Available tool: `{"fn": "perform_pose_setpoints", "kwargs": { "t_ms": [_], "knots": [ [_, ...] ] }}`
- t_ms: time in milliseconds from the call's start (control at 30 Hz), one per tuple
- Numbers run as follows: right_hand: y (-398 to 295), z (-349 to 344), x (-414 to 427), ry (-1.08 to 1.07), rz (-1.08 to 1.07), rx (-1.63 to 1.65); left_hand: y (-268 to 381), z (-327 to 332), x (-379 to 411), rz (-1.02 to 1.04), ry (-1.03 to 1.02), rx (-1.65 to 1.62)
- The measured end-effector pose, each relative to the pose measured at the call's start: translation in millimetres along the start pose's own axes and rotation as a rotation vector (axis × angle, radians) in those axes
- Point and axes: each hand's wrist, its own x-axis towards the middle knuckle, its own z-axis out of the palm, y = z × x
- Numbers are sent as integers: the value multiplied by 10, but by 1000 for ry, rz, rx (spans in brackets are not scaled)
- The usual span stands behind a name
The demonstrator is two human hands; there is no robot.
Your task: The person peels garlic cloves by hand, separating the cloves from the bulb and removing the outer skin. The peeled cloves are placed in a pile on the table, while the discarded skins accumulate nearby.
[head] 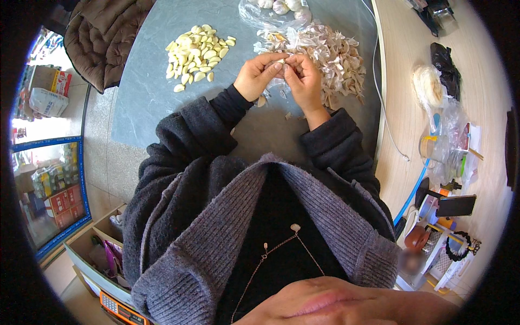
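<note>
Both of my hands meet over the grey tabletop (140, 81), their fingertips pinched around one garlic clove (281, 61). My left hand (256, 75) comes in from the left with its thumb on the clove. From the other side my right hand (302, 79) grips it too; the fingers hide most of it. To the left lies a pile of peeled garlic cloves (197, 53). Under and beyond my right hand spreads a heap of papery garlic skins (335, 57). Whole garlic bulbs (280, 6) rest in a clear plastic bag (256, 16) at the far edge of view.
A white cable (378, 85) runs along the table's right side. Beyond it, a pale wooden counter (400, 53) carries a black plastic bag (446, 69), a phone (456, 205) and other clutter. A brown quilted cushion (107, 36) is at upper left; an open drawer (95, 268) at lower left.
</note>
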Motion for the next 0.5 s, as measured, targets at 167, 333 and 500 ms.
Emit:
{"fn": "perform_pose_setpoints", "kwargs": {
  "t_ms": [167, 333, 500],
  "knots": [
    [-66, 13, 8, -26, 83, 77, 39, 2, -10, 6, 25, 130],
    [-23, -14, 3, -43, 84, 49, 57, 4, -5, 1, 12, 105],
    [42, -57, -7, -72, 102, 33, 36, 4, -11, -16, 5, 63]
  ]
}}
